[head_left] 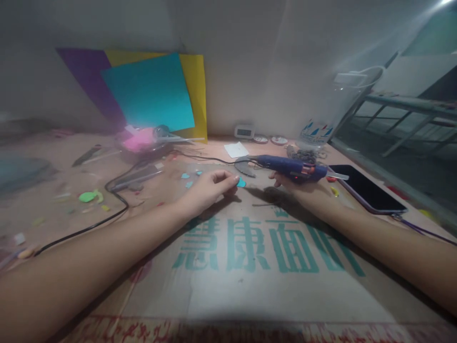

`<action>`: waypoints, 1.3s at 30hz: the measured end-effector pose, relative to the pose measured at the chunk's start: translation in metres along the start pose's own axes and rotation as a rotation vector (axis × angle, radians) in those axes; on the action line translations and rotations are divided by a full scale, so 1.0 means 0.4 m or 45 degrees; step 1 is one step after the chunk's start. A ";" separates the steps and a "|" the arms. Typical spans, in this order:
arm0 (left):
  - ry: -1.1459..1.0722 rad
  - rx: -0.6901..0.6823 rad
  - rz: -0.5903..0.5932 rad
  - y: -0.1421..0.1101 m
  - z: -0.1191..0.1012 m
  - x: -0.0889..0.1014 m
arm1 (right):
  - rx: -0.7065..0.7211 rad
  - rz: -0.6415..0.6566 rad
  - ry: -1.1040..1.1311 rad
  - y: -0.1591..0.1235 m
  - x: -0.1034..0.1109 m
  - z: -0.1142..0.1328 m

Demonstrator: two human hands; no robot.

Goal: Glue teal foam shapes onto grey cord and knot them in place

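My left hand [210, 188] is closed in a pinch on a small teal cut-out piece [242, 183], low over the cardboard. Thumb and forefinger hide part of it, so its full outline does not show. To the right, my right hand [291, 187] is closed below a dark blue hot glue gun [291, 166], whose body covers part of the fingers. The gun's nozzle points left, and a clear glue stick [338, 176] juts from its back end. Several small light-blue cut-outs [185, 176] lie left of my left hand.
Printed cardboard [221, 295] covers the tabletop. A phone [369, 189] lies at right. A black cord [121, 209] winds across the left side among scraps. Purple, yellow and teal sheets [153, 95] lean on the wall. A small digital clock [244, 131] and a clear plastic cup [316, 136] stand behind.
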State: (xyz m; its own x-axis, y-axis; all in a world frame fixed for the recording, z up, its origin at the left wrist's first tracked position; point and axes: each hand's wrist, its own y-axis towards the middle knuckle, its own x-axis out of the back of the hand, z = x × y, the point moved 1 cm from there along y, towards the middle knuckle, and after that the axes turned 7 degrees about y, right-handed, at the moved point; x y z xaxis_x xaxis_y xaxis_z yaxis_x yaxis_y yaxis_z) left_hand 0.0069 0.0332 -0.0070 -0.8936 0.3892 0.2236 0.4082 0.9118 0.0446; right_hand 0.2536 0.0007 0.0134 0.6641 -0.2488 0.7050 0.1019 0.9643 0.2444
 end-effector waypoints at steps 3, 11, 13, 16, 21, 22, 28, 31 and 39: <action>0.041 0.060 -0.033 0.000 0.003 0.003 | 0.025 -0.029 -0.031 0.001 -0.007 -0.013; -0.110 0.081 -0.043 -0.004 -0.001 0.001 | 0.033 -0.035 -0.059 -0.010 -0.003 -0.004; -0.169 0.104 -0.022 -0.004 0.001 -0.004 | -0.001 -0.043 -0.078 -0.013 -0.001 0.004; -0.211 0.126 -0.011 0.000 0.004 -0.010 | 0.025 -0.021 -0.059 -0.012 -0.003 0.005; -0.230 0.089 -0.014 0.004 0.004 -0.013 | 0.130 -0.071 -0.019 -0.003 -0.009 -0.019; -0.219 0.069 -0.009 0.003 0.002 -0.012 | 0.137 -0.077 -0.024 -0.002 -0.010 -0.024; -0.102 0.010 -0.025 0.002 0.003 -0.002 | 0.175 -0.071 -0.012 0.000 -0.013 -0.036; 0.025 0.000 -0.072 0.006 0.010 0.006 | 0.198 -0.028 0.038 -0.002 -0.013 -0.029; 0.017 0.042 -0.096 0.008 0.008 0.009 | 0.093 0.026 0.028 -0.010 -0.018 -0.015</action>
State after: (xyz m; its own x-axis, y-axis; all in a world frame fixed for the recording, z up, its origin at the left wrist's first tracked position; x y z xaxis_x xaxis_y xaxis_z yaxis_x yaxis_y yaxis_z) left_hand 0.0043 0.0380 -0.0092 -0.9190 0.3175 0.2338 0.3332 0.9424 0.0300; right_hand 0.2531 -0.0009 0.0034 0.6818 -0.2264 0.6956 0.0345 0.9598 0.2786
